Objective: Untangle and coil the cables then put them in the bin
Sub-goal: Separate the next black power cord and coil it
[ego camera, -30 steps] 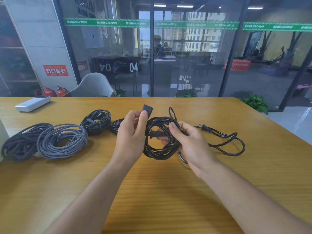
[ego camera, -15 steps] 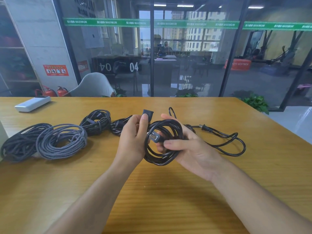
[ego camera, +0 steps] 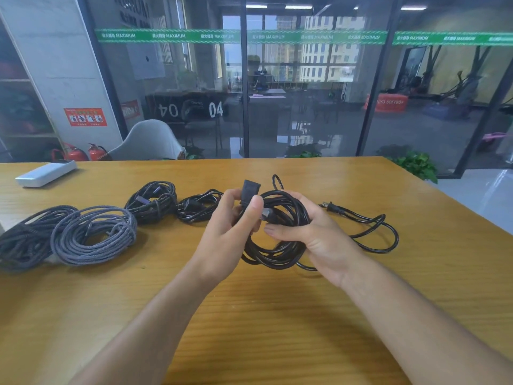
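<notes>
Green "MAXIMUM" glass strip (ego camera: 241,36)

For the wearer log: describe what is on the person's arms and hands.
Nothing is worn that shows. The left hand and right hand are bare, with no gloves, rings or markings visible. Both forearms are bare to the bottom edge of the picture: no sleeves, watch or wristband in view. Fingernails are short and unpainted.
</notes>
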Demonstrator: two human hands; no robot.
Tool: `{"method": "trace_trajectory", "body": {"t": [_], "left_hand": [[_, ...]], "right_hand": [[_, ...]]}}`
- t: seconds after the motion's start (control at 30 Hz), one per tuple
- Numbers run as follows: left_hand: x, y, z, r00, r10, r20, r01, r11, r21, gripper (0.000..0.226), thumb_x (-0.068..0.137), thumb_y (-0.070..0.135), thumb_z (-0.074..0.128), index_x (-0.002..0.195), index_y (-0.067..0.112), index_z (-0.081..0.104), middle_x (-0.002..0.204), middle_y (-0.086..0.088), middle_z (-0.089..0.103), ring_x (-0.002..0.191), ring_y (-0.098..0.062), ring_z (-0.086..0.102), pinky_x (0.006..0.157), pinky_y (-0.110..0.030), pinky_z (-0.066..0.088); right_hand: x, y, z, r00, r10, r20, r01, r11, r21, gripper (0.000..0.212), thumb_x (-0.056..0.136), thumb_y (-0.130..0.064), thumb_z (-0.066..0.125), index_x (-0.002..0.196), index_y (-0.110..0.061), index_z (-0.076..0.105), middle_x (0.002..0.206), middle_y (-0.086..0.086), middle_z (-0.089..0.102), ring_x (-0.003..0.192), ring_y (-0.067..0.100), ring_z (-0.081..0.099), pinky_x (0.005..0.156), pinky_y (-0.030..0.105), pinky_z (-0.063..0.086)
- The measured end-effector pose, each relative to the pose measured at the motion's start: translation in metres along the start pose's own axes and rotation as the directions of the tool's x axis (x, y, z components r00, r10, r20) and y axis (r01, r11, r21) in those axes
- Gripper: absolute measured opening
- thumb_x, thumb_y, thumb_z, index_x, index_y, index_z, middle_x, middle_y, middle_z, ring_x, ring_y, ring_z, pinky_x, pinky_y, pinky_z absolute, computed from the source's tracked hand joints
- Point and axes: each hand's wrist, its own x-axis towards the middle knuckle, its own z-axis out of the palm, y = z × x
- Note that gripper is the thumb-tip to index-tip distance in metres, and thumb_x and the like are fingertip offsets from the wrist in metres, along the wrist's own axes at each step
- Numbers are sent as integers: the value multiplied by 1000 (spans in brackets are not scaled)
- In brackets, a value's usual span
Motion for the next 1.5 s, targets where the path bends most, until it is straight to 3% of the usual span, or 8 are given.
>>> {"method": "trace_trajectory", "body": {"t": [0.2,0.43,0.63,0.77,0.93,1.03,1.17,1.5], "left_hand": [[3,-1,6,995,-68,-67,63,995,-74,34,109,35,46,114,4,59,79,3,62,74,-14,54,71,-29,49],[3,-2,7,989,-80,-126,84,996,32,32,109,44,45,102,14,54,66,-3,51,64,-21,39,60,-35,33],[2,-11,8,984,-128,-124,140,985,100,30,108,45,45,108,16,52,63,1,52,60,-20,36,58,-36,32],[1,-9,18,987,-116,-107,125,990,72,28,107,45,46,110,18,50,63,3,50,56,-16,35,54,-32,30],[-8,-9,21,984,-173,-36,172,985,-15,39,110,49,34,106,17,56,70,2,59,64,-11,49,63,-24,44],[-3,-13,12,966,-260,2,257,953,-161,48,113,44,29,110,18,69,82,-1,70,74,-11,62,78,-30,53],[2,-20,3,968,-237,85,248,953,-173,33,110,31,48,125,6,64,83,-5,65,72,-17,55,69,-31,46],[3,-22,-4,929,-182,323,172,983,60,27,109,14,52,111,27,76,82,-9,59,70,-16,49,71,-34,52]], "right_hand": [[-3,2,5,962,-267,-55,244,933,-264,63,77,-26,92,130,-33,58,105,-2,79,101,15,74,100,42,57],[-4,14,11,715,-695,-71,424,512,-746,33,103,-43,59,133,-28,63,100,-17,71,92,4,68,80,20,51],[3,15,18,818,-447,-362,310,873,-377,12,109,-33,49,111,-21,53,88,2,68,65,16,67,65,55,59],[7,10,19,875,-51,-482,136,980,142,18,110,-37,49,111,-19,54,79,4,69,60,25,61,58,42,53],[1,5,13,834,-350,-427,278,935,-222,15,112,-31,44,109,-18,52,83,-2,65,53,11,61,48,25,50],[3,1,7,858,-258,-444,271,962,-34,18,111,-32,47,112,-15,52,74,-5,61,53,15,58,42,25,45],[4,-7,-4,872,-140,-468,265,941,211,14,111,-34,49,107,-20,52,67,0,59,57,20,54,40,24,37],[2,-7,-2,842,-207,-497,332,927,177,17,110,-39,50,110,-23,55,89,11,59,56,20,57,41,23,37]]}}
